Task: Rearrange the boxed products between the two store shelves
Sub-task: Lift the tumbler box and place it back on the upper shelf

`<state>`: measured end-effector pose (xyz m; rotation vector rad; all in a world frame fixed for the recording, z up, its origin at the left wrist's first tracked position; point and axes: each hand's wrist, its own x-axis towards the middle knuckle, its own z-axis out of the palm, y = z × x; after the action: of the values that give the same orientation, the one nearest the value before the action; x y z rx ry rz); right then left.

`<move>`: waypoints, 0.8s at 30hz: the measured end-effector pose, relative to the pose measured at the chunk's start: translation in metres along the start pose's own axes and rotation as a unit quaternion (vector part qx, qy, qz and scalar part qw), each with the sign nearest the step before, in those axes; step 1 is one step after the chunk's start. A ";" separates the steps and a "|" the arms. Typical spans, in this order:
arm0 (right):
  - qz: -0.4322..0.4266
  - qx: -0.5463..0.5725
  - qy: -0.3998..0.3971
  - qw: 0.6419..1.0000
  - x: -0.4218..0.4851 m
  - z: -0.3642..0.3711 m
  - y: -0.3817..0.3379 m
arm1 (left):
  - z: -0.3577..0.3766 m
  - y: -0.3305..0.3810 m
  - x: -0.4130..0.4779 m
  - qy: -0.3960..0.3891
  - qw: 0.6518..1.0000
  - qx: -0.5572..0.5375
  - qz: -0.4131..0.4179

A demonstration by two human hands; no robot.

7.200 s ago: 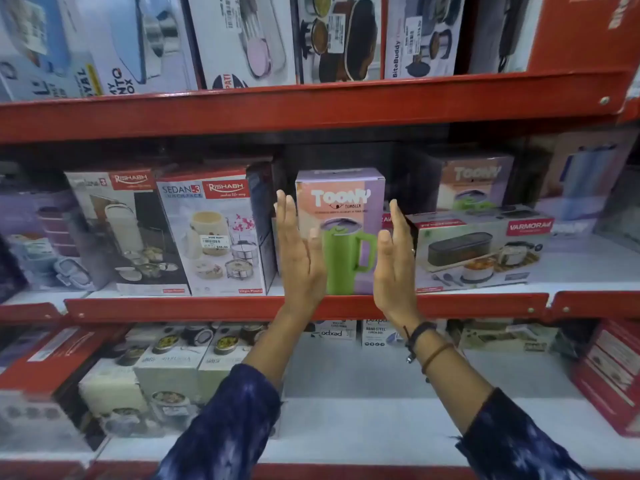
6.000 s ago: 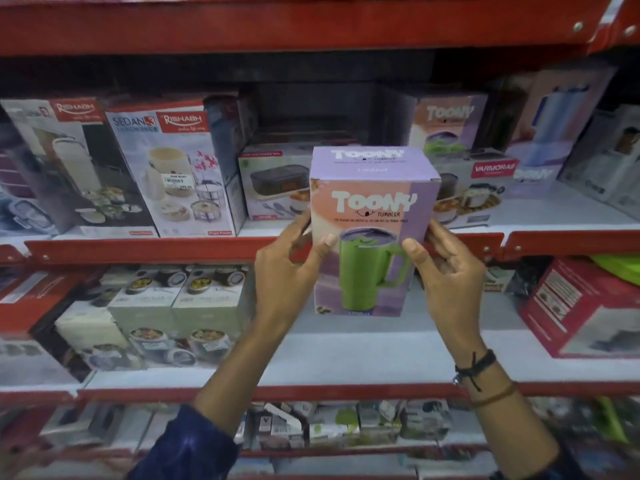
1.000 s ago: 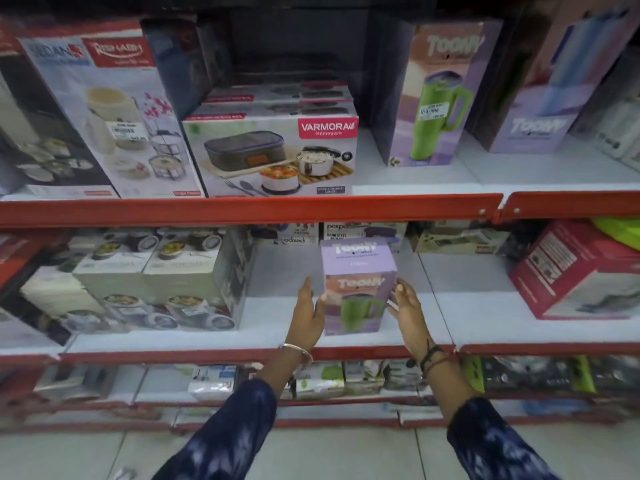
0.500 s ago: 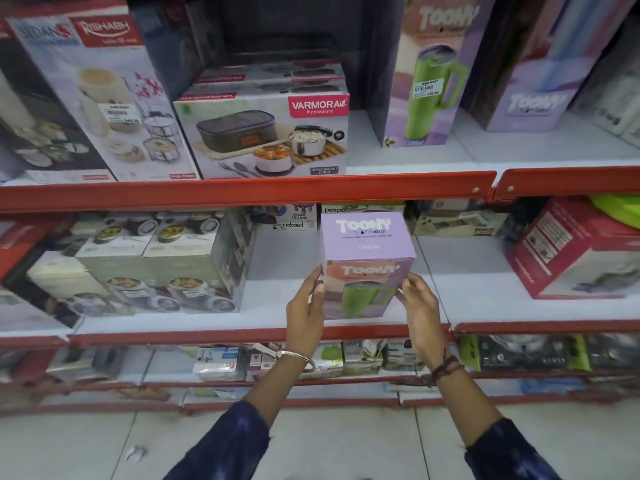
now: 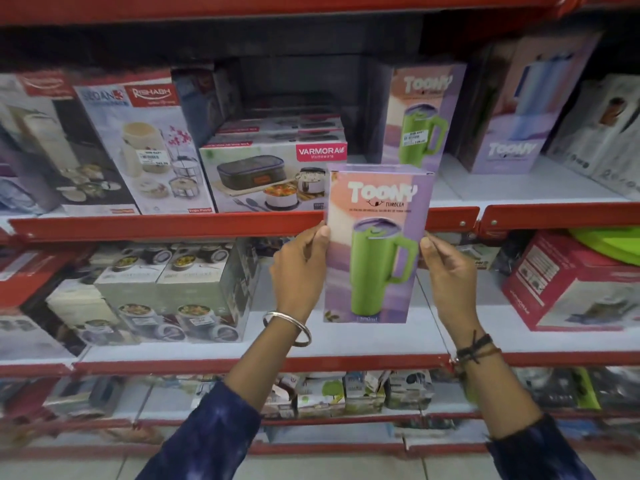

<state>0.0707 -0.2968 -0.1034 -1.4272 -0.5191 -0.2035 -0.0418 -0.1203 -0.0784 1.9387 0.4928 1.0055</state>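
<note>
Left hand [image 5: 300, 268] raised, thumb on the front edge and fingers wrapped behind the left side of the Toony tumbler box [image 5: 377, 244]. Right hand [image 5: 450, 275] opposite, fingertips pinching the box's right edge, wrist bent upward. Both arms stretched forward and up, dark blue sleeves at the forearms. Box held upright in the air, clear of both shelves, overlapping the red edge of the upper shelf [image 5: 166, 225]. Just behind, Varmora lunch box carton [image 5: 273, 178] and a second Toony box [image 5: 424, 116] standing on that shelf; white lower shelf [image 5: 367, 344] below.
</note>
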 end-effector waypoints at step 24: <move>-0.143 -0.084 -0.021 0.986 0.076 -0.032 -0.082 | 0.024 0.081 0.048 -0.069 0.988 -0.082 0.108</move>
<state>0.1078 -0.3275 0.0023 -1.5183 -0.7574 -0.4566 0.0020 -0.1446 0.0044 1.9241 0.1184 1.0037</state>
